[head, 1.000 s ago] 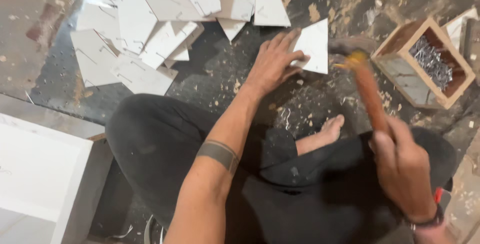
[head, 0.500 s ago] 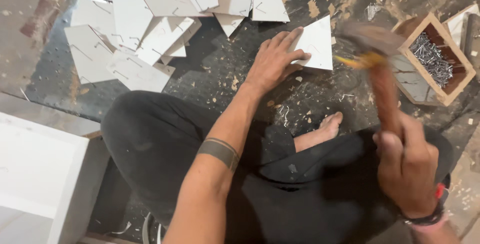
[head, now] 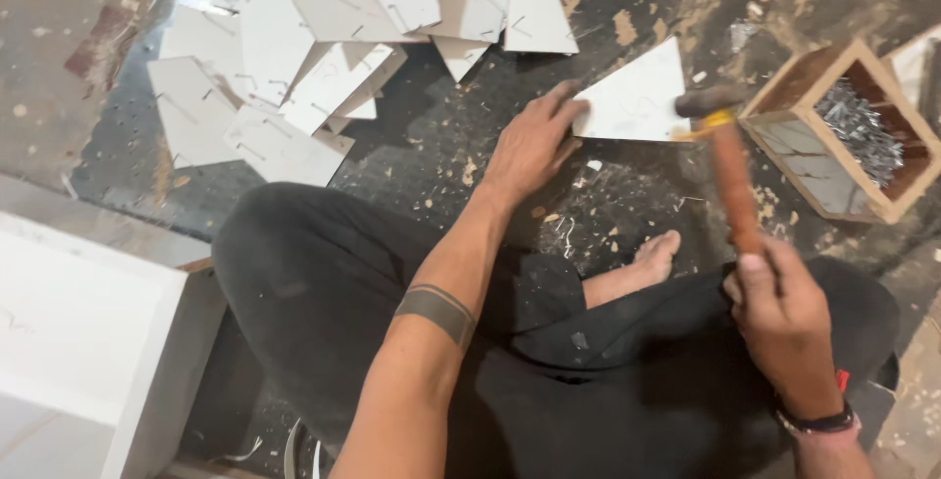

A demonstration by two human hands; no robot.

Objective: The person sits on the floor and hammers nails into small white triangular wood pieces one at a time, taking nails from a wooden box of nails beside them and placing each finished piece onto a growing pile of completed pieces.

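Note:
My left hand lies flat on the dark floor, its fingertips pressing the left corner of a white triangular board piece. My right hand grips the wooden handle of a hammer. The hammer's dark head hovers at the triangle's right edge, beside the wooden box. I sit cross-legged in black trousers, and a bare foot shows between my hands.
A wooden box filled with metal nails stands at the right. A heap of white triangular offcuts with staples lies at the upper left. A white board panel sits at the lower left. Sawdust and bent nails litter the floor.
The hammer has swung down and left, from beside the box toward the triangle's right edge. My left hand has stayed on the triangle's corner.

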